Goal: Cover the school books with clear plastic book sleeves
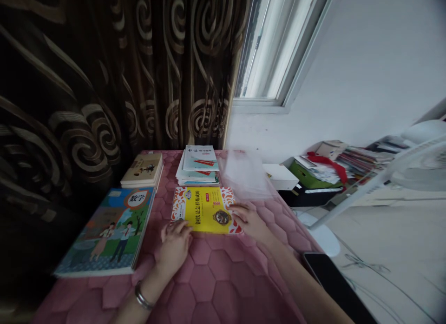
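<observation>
A yellow paperback book (pixel 204 210) with an orange patterned border lies flat on the pink quilted table cover (pixel 212 277). My left hand (pixel 175 246) grips its lower edge, and my right hand (pixel 249 221) holds its lower right corner. A clear plastic sheet (pixel 244 175) lies just beyond the book, close to my right hand. A bangle (pixel 143 296) circles my left wrist.
A maths textbook (pixel 104 231) and a book stack (pixel 142 170) lie to the left, with a workbook pile (pixel 198 166) behind. A brown curtain (pixel 69 82) hangs along the table's left side. A white box (pixel 280 176), a white fan (pixel 418 170) and a black tablet (pixel 331 287) sit right.
</observation>
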Available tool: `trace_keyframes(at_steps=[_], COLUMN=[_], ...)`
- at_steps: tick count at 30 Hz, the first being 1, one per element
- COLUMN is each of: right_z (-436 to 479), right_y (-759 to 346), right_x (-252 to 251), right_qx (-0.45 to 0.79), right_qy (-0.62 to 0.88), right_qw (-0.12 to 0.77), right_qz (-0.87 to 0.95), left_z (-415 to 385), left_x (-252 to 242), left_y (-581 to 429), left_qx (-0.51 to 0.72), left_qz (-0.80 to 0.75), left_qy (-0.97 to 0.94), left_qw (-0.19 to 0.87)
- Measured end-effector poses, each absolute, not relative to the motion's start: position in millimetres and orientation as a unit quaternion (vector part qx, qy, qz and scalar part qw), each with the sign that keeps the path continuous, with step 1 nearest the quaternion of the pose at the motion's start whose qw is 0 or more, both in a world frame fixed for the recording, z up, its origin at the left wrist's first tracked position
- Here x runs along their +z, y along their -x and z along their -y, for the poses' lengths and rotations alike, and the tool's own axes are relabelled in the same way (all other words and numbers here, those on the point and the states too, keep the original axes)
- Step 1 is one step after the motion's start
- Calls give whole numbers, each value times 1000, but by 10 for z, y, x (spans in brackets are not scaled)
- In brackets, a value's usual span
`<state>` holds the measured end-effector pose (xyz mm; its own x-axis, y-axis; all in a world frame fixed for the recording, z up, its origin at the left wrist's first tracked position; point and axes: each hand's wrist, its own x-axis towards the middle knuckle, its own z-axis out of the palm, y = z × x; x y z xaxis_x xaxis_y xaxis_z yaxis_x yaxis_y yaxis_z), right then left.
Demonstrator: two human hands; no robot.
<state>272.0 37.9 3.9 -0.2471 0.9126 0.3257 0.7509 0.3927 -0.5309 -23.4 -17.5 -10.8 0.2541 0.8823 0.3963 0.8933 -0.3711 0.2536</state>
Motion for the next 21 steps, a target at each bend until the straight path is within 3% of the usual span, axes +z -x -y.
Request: trace_keyframes(at_steps=[5,12,21], right_z=[-958,-1587,-1719], right_y=[-2282,-1908,-1868], right_x=[285,283,293], right_qx=[77,103,152], right_qy=[559,596,608], right_qw=[158,77,94], right_qz=[810,792,774], left_z=[247,261,251], left_x=[-205,-279,-249], left_y=[5,65,61], left_qx=[-214,-211,-211], left_qz=[579,573,580], left_qy=[786,792,787], left_qw=[40,33,23])
